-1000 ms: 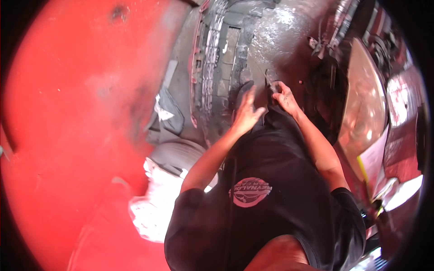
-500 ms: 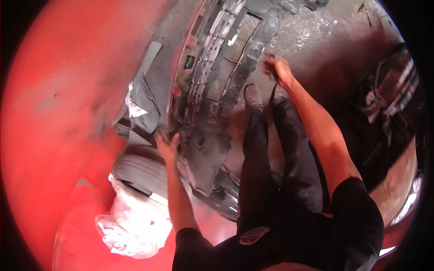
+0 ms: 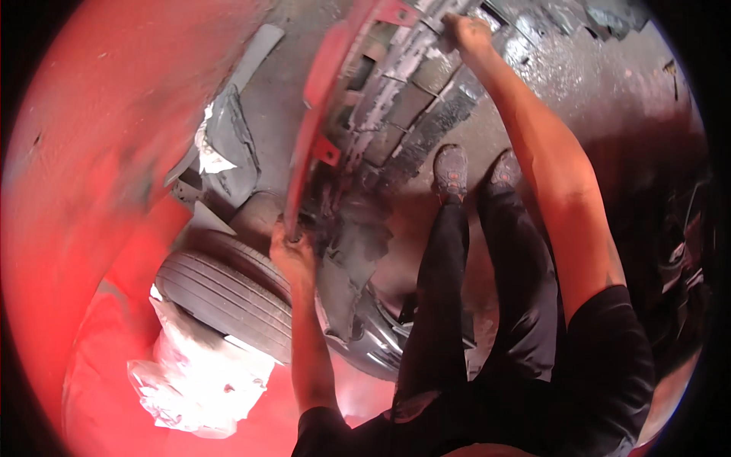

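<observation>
A long car bumper (image 3: 324,65), red on the outside with grey, scuffed inner ribbing and slots, stretches from beside my legs toward the top of the view. My left hand (image 3: 293,251) is closed on the bumper's lower end, just above a black tyre (image 3: 221,293). My right hand (image 3: 466,34), at the end of my outstretched arm, is closed on the upper inner part of the same bumper; its fingertips are partly hidden. A torn dark plastic piece (image 3: 354,259) hangs at the bumper's lower end, left of my legs.
A large red body panel (image 3: 99,183) fills the left side. A crumpled white plastic bag (image 3: 198,381) lies below the tyre. Grey trim pieces (image 3: 232,145) lie on the concrete floor (image 3: 571,84) left of the bumper. Dark car parts (image 3: 678,251) are piled at the right. My shoes (image 3: 451,171) are beside the bumper.
My hands have moved apart, left one down to the bumper's lower end, right one forward to its upper part. Both have taken hold. The bumper's red edge has tilted up; the view has shifted.
</observation>
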A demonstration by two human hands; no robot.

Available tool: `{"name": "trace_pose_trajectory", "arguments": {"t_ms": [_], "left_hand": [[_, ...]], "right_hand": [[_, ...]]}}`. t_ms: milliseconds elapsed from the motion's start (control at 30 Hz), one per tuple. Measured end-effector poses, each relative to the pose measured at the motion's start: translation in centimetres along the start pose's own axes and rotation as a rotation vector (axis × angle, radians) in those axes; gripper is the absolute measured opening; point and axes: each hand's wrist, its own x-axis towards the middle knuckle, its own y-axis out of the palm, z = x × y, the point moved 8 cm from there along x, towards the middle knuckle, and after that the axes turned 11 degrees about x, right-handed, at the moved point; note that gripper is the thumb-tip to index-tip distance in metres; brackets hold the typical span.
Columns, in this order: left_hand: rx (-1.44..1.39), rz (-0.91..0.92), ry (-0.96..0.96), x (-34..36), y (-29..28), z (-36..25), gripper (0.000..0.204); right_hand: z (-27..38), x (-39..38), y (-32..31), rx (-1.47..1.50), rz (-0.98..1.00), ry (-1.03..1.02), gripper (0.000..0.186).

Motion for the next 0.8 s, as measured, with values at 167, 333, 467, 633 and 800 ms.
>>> {"name": "trace_pose_trajectory", "arguments": {"t_ms": [167,333,467,633,800], "left_hand": [[0.682,-0.083,0.281,-3.9,-0.1,-2.0,0.029],[0.796,-0.176,0.526,-7.8,-0.5,-3.8,0.035],[0.95,-0.181,0.361,-12.2,-0.9,-4.3,0.036],[1.045,-0.175,0.405,-16.9,-0.8,-5.2,0.036],[1.01,-0.157,0.481,-20.8,-0.8,-6.6,0.036]], "right_hand": [[1.5,-1.4,1.5,-0.807,0.012,-0.329,0.025],[1.5,-3.9,-4.4,-0.817,-0.135,-0.362,0.029],[7.0,-11.3,-5.8,-0.409,-0.17,-0.629,0.037],[8.2,-17.7,-11.0,-0.352,-0.169,-0.532,0.036],[9.2,-23.1,-13.4,-0.338,-0.211,-0.333,0.037]]}}
